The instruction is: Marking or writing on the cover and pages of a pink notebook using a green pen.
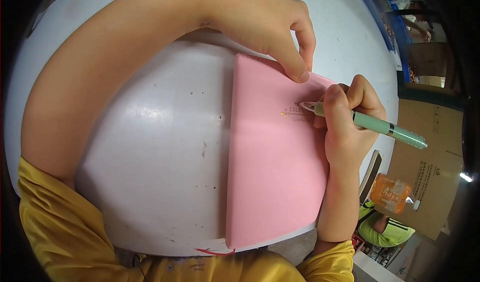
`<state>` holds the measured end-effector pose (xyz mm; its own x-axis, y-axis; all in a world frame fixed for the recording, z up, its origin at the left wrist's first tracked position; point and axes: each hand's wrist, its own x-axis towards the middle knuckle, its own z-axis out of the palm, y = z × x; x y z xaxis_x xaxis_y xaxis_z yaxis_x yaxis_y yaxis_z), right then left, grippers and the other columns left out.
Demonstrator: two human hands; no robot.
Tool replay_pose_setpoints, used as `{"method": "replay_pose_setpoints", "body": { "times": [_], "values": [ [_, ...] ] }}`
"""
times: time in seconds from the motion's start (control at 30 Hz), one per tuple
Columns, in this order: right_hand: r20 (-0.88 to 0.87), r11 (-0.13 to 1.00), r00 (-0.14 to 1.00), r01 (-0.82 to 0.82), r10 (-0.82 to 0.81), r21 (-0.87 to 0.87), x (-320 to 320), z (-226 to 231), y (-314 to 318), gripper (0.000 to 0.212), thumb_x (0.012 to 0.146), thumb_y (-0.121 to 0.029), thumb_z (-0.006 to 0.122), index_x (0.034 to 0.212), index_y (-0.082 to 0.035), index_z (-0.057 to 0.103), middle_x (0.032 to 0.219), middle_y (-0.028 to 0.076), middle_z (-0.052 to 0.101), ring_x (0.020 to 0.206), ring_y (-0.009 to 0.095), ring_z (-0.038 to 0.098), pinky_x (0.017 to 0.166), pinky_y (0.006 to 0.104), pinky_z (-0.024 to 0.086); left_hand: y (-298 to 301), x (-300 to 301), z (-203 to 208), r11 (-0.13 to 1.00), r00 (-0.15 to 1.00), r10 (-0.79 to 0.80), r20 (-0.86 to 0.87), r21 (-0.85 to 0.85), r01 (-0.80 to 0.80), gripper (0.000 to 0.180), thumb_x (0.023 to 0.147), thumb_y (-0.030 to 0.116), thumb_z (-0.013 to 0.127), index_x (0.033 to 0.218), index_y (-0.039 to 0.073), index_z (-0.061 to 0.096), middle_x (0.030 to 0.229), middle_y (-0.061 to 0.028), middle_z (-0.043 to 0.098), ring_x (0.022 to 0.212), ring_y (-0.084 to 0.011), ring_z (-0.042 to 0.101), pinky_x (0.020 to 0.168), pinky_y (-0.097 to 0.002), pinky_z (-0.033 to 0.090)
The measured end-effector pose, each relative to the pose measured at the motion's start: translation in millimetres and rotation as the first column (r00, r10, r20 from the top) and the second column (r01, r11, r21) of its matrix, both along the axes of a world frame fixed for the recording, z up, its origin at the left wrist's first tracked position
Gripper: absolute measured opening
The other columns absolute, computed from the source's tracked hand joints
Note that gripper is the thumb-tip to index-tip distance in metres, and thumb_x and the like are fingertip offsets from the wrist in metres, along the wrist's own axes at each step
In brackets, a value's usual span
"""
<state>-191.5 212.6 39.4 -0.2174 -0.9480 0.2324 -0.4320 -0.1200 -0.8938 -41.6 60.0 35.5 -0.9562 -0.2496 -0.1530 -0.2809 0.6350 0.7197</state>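
A closed pink notebook (277, 172) lies on the white table, its cover marked near the middle with small dark lettering and a gold ornament. A red ribbon (215, 252) sticks out at its near edge. My left hand (272, 29) reaches round from the far side and pinches the notebook's far edge, thumb on the cover and fingers at the rim. In my right hand (350, 117) is a light green pen (380, 126), gripped near its front end. The pen's tip is at the printed lettering; whether it touches the cover I cannot tell.
The white table (160, 117) has small dark specks and stains. At the right are a large cardboard box (425, 157), an orange bottle (391, 193) and another person's yellow-green sleeve (382, 232). Blue trays (375, 12) stand at the far right.
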Motion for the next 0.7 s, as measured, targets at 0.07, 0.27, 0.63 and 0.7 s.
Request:
{"method": "replay_pose_setpoints", "body": {
  "times": [0.07, 0.27, 0.63, 0.7],
  "values": [
    [-0.004, 1.0, 1.0, 0.0, 0.0, 0.0, -0.4, -0.4, 0.1, 0.03, 0.073, 0.001, 0.059, 0.058, -0.012, 0.036, 0.049, -0.004, 0.04, 0.047, 0.006, 0.03, 0.047, 0.0162, 0.029, -0.2, -0.2, -1.0, 1.0, 1.0, 0.0, -0.001, -0.002, 0.0, 0.044, 0.083, 0.048, 0.057, 0.108, 0.014, 0.069, 0.139, -0.0222, 0.041, 0.128, -0.0417, 0.035, 0.098, -0.0581, 0.035],
    [-0.007, 1.0, 1.0, -0.008, 0.008, -0.011, -1.1, -2.1, -0.8, 0.03, 0.073, 0.001, 0.059, 0.058, -0.012, 0.036, 0.049, -0.003, 0.04, 0.046, 0.006, 0.03, 0.047, 0.0163, 0.029, -1.7, -1.4, -5.1, 1.0, 0.999, -0.017, -0.037, 0.016, 0.017, 0.044, 0.083, 0.048, 0.057, 0.108, 0.013, 0.069, 0.139, -0.0223, 0.041, 0.128, -0.0416, 0.035, 0.098, -0.0583, 0.034],
    [-0.007, 1.0, 1.0, -0.007, 0.006, -0.011, 0.7, -1.5, -1.2, 0.03, 0.073, 0.001, 0.059, 0.058, -0.012, 0.037, 0.049, -0.003, 0.042, 0.046, 0.006, 0.03, 0.046, 0.0162, 0.028, 0.5, 0.8, -1.5, 1.0, 1.0, 0.006, -0.008, 0.004, -0.006, 0.045, 0.083, 0.048, 0.057, 0.109, 0.013, 0.069, 0.139, -0.022, 0.041, 0.128, -0.0421, 0.035, 0.098, -0.0603, 0.033],
    [-0.005, 1.0, 1.0, -0.003, 0.003, -0.012, 1.7, -1.2, -1.4, 0.03, 0.073, 0.001, 0.059, 0.058, -0.012, 0.037, 0.049, -0.003, 0.042, 0.046, 0.006, 0.03, 0.046, 0.0162, 0.029, 0.4, 0.9, -1.4, 1.0, 1.0, 0.005, -0.002, -0.001, -0.005, 0.045, 0.083, 0.048, 0.057, 0.11, 0.013, 0.068, 0.139, -0.022, 0.041, 0.128, -0.0422, 0.035, 0.098, -0.0606, 0.033]
  ]
}}
